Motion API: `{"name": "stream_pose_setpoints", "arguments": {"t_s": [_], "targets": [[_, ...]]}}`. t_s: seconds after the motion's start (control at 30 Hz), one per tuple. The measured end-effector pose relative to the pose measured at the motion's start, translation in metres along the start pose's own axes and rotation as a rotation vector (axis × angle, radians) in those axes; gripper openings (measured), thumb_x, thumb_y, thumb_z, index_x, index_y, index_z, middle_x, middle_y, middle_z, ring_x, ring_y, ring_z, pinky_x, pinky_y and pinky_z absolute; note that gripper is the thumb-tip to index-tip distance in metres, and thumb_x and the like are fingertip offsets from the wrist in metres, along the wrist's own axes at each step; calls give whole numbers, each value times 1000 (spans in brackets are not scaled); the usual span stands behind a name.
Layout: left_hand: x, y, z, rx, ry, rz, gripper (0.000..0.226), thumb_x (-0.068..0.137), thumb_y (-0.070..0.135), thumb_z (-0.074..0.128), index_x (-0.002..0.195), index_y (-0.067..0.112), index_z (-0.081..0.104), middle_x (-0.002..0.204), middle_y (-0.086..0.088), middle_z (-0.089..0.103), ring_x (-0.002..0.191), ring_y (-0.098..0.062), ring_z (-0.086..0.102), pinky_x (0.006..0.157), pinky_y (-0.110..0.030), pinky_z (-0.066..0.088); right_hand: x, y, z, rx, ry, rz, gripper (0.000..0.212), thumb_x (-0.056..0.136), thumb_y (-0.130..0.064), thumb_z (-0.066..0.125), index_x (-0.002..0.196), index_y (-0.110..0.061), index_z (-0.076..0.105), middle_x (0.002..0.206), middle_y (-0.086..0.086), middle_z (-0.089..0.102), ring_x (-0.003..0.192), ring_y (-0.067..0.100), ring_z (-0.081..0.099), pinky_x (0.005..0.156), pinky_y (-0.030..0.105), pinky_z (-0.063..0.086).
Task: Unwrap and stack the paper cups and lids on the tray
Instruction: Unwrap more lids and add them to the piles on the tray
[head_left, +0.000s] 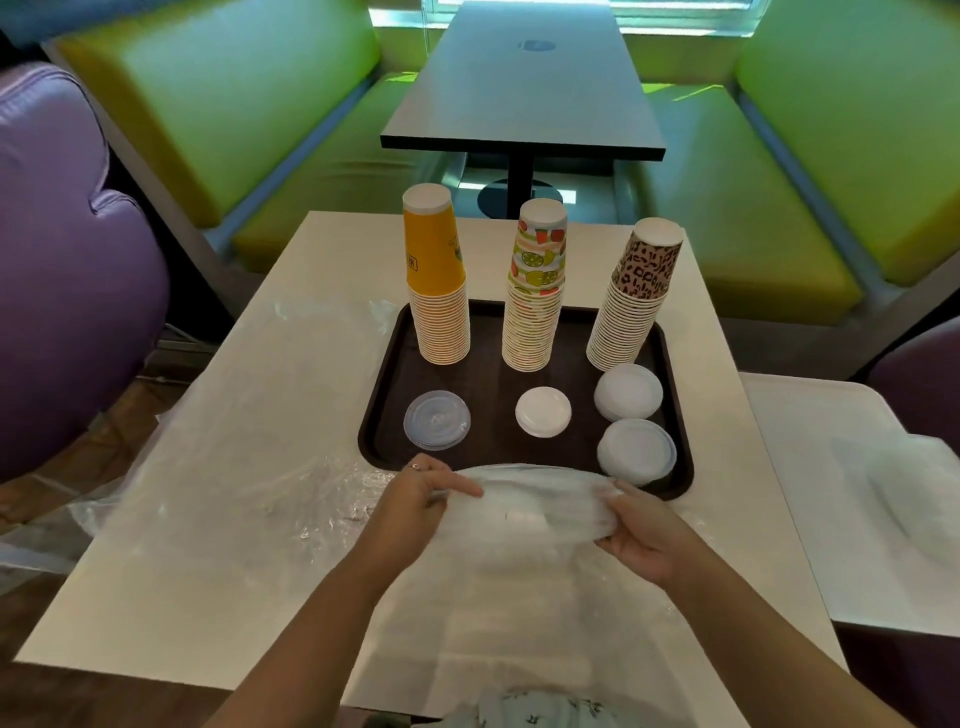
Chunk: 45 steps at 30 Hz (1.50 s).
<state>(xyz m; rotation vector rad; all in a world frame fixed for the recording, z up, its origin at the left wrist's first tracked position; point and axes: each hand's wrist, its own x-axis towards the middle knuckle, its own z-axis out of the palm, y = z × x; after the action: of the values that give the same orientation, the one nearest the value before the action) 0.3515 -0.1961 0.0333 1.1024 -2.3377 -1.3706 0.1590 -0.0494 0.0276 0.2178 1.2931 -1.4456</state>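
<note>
A dark brown tray carries three upside-down cup stacks: yellow, fruit-patterned and leopard-patterned. In front of them lie a clear lid pile, a white lid pile and two more white lid piles. Over the tray's near edge I hold a sleeve of lids in clear plastic wrap sideways. My left hand grips its left end. Its right end sits in the grip of my right hand.
Loose clear plastic wrap is spread over the left of the white table. More wrap lies on the white side table at the right. A dark table and green benches stand beyond.
</note>
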Motion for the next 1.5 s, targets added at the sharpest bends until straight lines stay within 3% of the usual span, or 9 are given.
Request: {"name": "stream_pose_setpoints", "arguments": {"t_s": [0.13, 0.23, 0.33, 0.47, 0.83, 1.03, 1.2, 1.3, 1.5], "targets": [[-5, 3, 10, 244, -121, 40, 52, 90, 29, 61, 138, 28, 42, 117, 5, 37, 101, -7, 45, 92, -13, 36, -6, 7, 2, -537, 21, -195, 30, 87, -7, 64, 114, -17, 54, 124, 10, 52, 98, 21, 58, 71, 28, 51], [-8, 3, 17, 318, -203, -51, 82, 81, 52, 65, 147, 27, 22, 142, 1, 20, 131, -14, 27, 107, -24, 28, -18, 5, 12, -1014, 206, -784, 56, 76, -17, 77, 123, -31, 48, 126, -8, 38, 114, 7, 41, 91, 19, 41], [-13, 11, 19, 398, 185, 107, 59, 78, 40, 72, 129, 20, 50, 146, -8, 29, 134, -23, 24, 109, -34, 35, -33, 4, 25, -1060, -18, -1200, 39, 80, -11, 72, 111, -30, 57, 112, -11, 53, 101, 1, 53, 83, 10, 46], [-23, 26, 28, 356, 252, 666, 15, 85, 17, 58, 100, 18, 59, 109, 0, 59, 99, -10, 51, 80, -16, 45, -22, 27, 27, -1313, -181, -1211, 13, 84, -14, 64, 96, -19, 62, 94, -12, 56, 84, 2, 53, 75, 14, 44], [-18, -24, 43, 358, -187, 212, 101, 65, 50, 80, 146, 25, 24, 144, 8, 38, 128, -9, 40, 104, -19, 30, -5, 53, -4, -1597, -124, -575, 94, 77, -37, 75, 149, -27, 14, 149, -10, 29, 133, 8, 34, 103, 18, 30], [-16, -51, 57, 157, -149, 170, 110, 55, 40, 88, 141, 31, 21, 135, 12, 41, 125, -6, 43, 106, -26, 37, 8, 69, -11, -1605, -96, -676, 89, 77, -31, 76, 145, -24, 19, 150, -3, 30, 136, 12, 29, 111, 18, 24], [-13, -67, 65, 516, -2, 285, 102, 54, 75, 57, 136, 17, 35, 138, -4, 41, 124, -18, 33, 104, -51, 38, 11, 67, -13, -1615, -118, -690, 93, 74, -32, 77, 147, -20, 21, 150, -6, 28, 136, 9, 27, 110, 16, 22], [-13, -61, 58, 530, -127, 199, 126, 48, 84, 49, 148, 19, 10, 152, 4, 13, 139, -15, 11, 118, -38, 6, 4, 55, -11, -1511, -201, -600, 103, 71, -36, 80, 150, -24, 16, 147, -16, 25, 134, 3, 28, 108, 17, 26], [-26, -28, 44, 255, 177, 449, 92, 60, 78, 62, 133, 31, 31, 136, 13, 32, 126, -1, 25, 108, -13, 18, -26, 53, 2, -1213, 91, -908, 52, 75, -39, 76, 114, -37, 43, 106, -22, 44, 94, -4, 47, 76, 7, 40]]}}
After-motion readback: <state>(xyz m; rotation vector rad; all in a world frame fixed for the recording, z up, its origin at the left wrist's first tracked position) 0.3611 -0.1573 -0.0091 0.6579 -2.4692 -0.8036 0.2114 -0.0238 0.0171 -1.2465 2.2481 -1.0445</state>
